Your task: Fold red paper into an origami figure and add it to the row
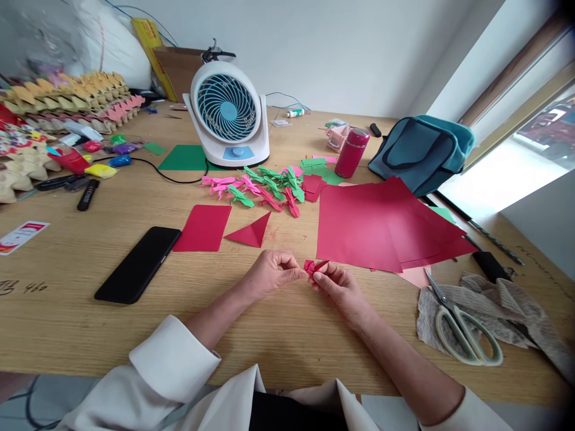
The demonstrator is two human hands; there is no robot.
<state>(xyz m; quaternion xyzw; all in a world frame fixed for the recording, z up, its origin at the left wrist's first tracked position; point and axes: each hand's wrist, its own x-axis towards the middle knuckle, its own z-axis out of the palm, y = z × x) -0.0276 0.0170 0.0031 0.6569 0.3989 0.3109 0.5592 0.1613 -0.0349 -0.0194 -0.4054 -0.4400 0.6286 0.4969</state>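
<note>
Well, folded red piece (309,267): raised between the two hands over the table (269,341), near its front edge; compact, many-layered, with a narrow point sticking out at the right.
Left hand (274,272): thumb and forefinger together, their tips pinched on the piece's left edge.
Right hand (344,290): thumb and forefinger clamped on its right side, the pointed strip showing above them; the other fingers curl in beneath.
Paper feel: looks like thin coloured paper, so likely almost weightless, dry and not slippery; the layered middle should be fairly stiff, the loose point easy to bend or tear.
Where to hold: the thick folded centre probably suits a light fingertip pinch best; a hard squeeze could crush the creases.
Red triangle (252,232): creased, lying beyond the left hand, just beside the small red sheets (203,228).
Folded figures (241,196): green, pink and red, clustered farther back, before the fan (229,111).
Large red sheets (359,221): overlapping, beyond the right hand.
Scissors (467,335): at the right, partly on a crumpled cloth (426,317).
</note>
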